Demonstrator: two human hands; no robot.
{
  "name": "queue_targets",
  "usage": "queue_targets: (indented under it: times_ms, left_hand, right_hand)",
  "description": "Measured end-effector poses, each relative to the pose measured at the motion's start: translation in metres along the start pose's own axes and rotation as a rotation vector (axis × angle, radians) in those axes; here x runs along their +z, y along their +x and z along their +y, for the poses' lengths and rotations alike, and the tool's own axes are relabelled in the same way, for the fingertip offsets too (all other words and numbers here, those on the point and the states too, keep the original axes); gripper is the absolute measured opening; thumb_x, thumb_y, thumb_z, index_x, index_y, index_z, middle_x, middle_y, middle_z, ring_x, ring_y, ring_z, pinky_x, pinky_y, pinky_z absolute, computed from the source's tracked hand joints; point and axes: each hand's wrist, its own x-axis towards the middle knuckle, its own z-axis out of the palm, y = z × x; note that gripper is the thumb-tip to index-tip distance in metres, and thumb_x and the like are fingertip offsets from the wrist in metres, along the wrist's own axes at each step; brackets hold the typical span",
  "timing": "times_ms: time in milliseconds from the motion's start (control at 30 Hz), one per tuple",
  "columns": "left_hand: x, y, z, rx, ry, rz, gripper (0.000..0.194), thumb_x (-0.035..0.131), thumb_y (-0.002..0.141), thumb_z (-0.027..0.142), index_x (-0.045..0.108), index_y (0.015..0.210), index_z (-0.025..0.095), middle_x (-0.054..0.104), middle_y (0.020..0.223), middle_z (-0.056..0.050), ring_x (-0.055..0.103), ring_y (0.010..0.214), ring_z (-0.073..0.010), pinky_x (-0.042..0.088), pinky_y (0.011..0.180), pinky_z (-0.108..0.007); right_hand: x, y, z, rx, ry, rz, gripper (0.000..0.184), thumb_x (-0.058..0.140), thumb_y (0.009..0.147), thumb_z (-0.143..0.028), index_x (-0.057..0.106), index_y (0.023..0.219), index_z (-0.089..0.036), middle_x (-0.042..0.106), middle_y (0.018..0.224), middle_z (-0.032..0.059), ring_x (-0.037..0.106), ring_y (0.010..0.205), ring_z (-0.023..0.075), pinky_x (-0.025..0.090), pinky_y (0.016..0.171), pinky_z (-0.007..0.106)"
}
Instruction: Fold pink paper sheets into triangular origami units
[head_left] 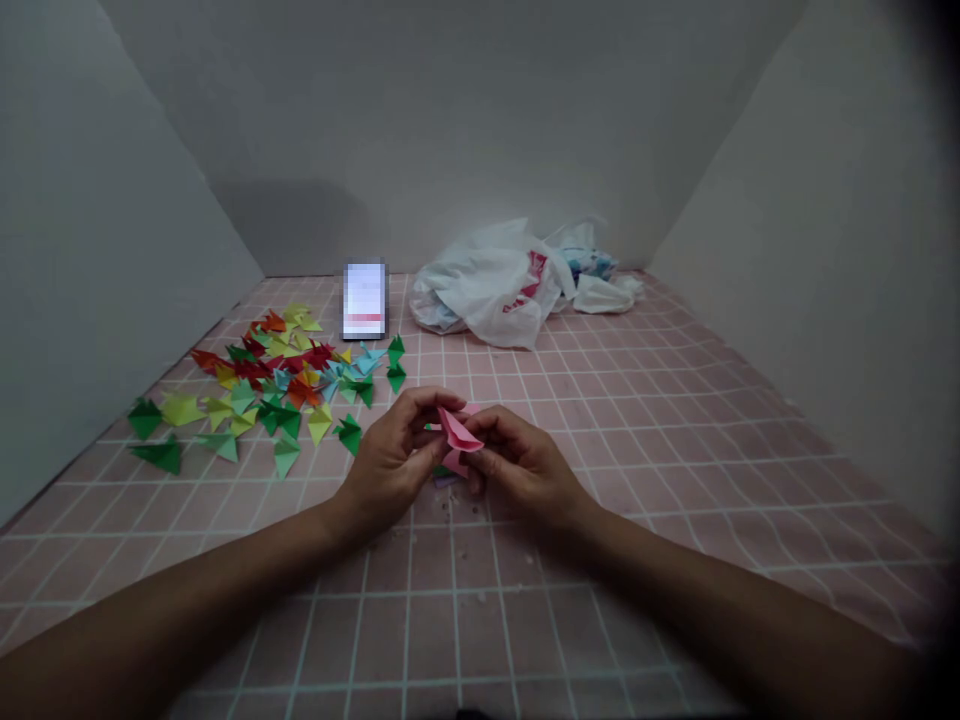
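Between both hands, a partly folded piece of pink origami paper [459, 434] is held above the table. My left hand [401, 445] pinches its left side between thumb and fingers. On the right side, my right hand [521, 455] grips the paper with thumb and forefinger. Beneath the hands, bits of other coloured paper [445, 481] show, mostly hidden. Left of my left hand lie several folded paper pieces in green, yellow, red, orange and light blue, the nearest being a dark green folded paper piece [349, 434].
A lit phone [364, 300], its screen blurred, stands upright behind the folded pieces. White plastic bags [495, 285] lie crumpled at the back. The pink checked tablecloth [675, 450] covers the table, with pale walls [465, 120] on three sides.
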Motion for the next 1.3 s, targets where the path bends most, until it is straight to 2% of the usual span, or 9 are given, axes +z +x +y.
queue_targets:
  times_ms: [200,267,433,533,633,767,900,1200,1300]
  left_hand:
    - [-0.0050,0.0015,-0.0017,0.086,0.170,0.022,0.022,0.062,0.087,0.014,0.065,0.107,0.021,0.061,0.103,-0.004,0.060,0.095,-0.0161,0.051,0.082,-0.029]
    - [-0.0056,0.0023,0.0000,0.066,0.186,0.019,0.022,0.060,0.087,0.014,0.066,0.107,0.021,0.062,0.102,-0.004,0.060,0.093,-0.0160,0.050,0.081,-0.029]
    - [-0.0014,0.0034,0.0009,-0.159,-0.132,-0.016,0.030,0.066,0.084,0.021,0.057,0.113,0.021,0.061,0.087,-0.001,0.059,0.075,-0.0124,0.049,0.064,-0.023]
    - [-0.0003,0.0046,-0.0022,-0.205,-0.282,0.009,0.033,0.072,0.079,0.019,0.051,0.104,0.022,0.059,0.084,0.003,0.057,0.068,-0.0099,0.047,0.058,-0.020]
    - [-0.0024,0.0055,-0.0062,-0.238,-0.340,-0.061,0.022,0.069,0.082,0.021,0.052,0.094,0.020,0.057,0.079,0.004,0.055,0.063,-0.0080,0.044,0.055,-0.019]
    - [-0.0056,0.0059,-0.0083,-0.247,-0.277,-0.093,0.012,0.066,0.083,0.020,0.055,0.087,0.017,0.055,0.071,0.004,0.052,0.059,-0.0075,0.042,0.054,-0.019]
    - [-0.0055,0.0063,-0.0054,-0.236,-0.231,-0.083,0.010,0.065,0.080,0.019,0.057,0.085,0.016,0.055,0.072,0.003,0.051,0.060,-0.0081,0.042,0.055,-0.021]
    - [-0.0033,0.0039,0.0010,-0.226,-0.208,-0.115,0.014,0.066,0.087,0.027,0.060,0.094,0.016,0.061,0.084,-0.001,0.060,0.075,-0.0112,0.049,0.067,-0.024]
    - [-0.0018,0.0033,-0.0033,-0.208,-0.229,-0.090,0.020,0.071,0.084,0.027,0.060,0.097,0.017,0.062,0.088,-0.001,0.062,0.078,-0.0121,0.052,0.071,-0.025]
  right_hand:
    - [-0.0009,-0.0014,0.0012,-0.079,-0.122,0.021,0.010,0.061,0.090,-0.016,0.060,0.098,-0.021,0.062,0.080,-0.0022,0.054,0.060,0.0077,0.045,0.056,0.022]
    - [-0.0013,-0.0016,0.0010,-0.096,-0.167,0.019,0.013,0.059,0.089,-0.013,0.060,0.099,-0.022,0.063,0.081,-0.0020,0.054,0.061,0.0081,0.045,0.056,0.022]
    - [-0.0012,-0.0028,-0.0021,-0.090,-0.271,0.019,0.008,0.059,0.089,-0.014,0.061,0.094,-0.021,0.062,0.079,-0.0014,0.054,0.062,0.0089,0.044,0.055,0.022]
    - [-0.0006,-0.0033,-0.0015,-0.085,-0.242,-0.009,0.006,0.058,0.092,-0.016,0.060,0.095,-0.021,0.061,0.079,-0.0014,0.054,0.061,0.0085,0.045,0.056,0.022]
    - [0.0001,-0.0031,0.0022,-0.061,-0.121,0.001,0.010,0.058,0.092,-0.018,0.056,0.100,-0.022,0.061,0.081,-0.0017,0.057,0.062,0.0087,0.047,0.055,0.022]
    - [0.0004,-0.0024,0.0063,-0.109,-0.056,0.027,0.018,0.063,0.088,-0.015,0.055,0.102,-0.023,0.063,0.084,-0.0020,0.060,0.067,0.0090,0.047,0.057,0.021]
    - [0.0000,-0.0021,0.0053,-0.133,-0.037,0.015,0.017,0.063,0.088,-0.013,0.058,0.100,-0.023,0.064,0.081,-0.0028,0.059,0.065,0.0080,0.046,0.056,0.021]
    - [0.0005,0.0004,0.0024,-0.063,0.033,0.072,0.009,0.065,0.086,-0.017,0.062,0.092,-0.022,0.060,0.076,-0.0035,0.053,0.058,0.0079,0.044,0.053,0.023]
    - [0.0005,0.0003,0.0003,-0.052,0.005,0.086,0.007,0.065,0.086,-0.018,0.061,0.091,-0.021,0.060,0.074,-0.0038,0.053,0.057,0.0080,0.044,0.053,0.023]
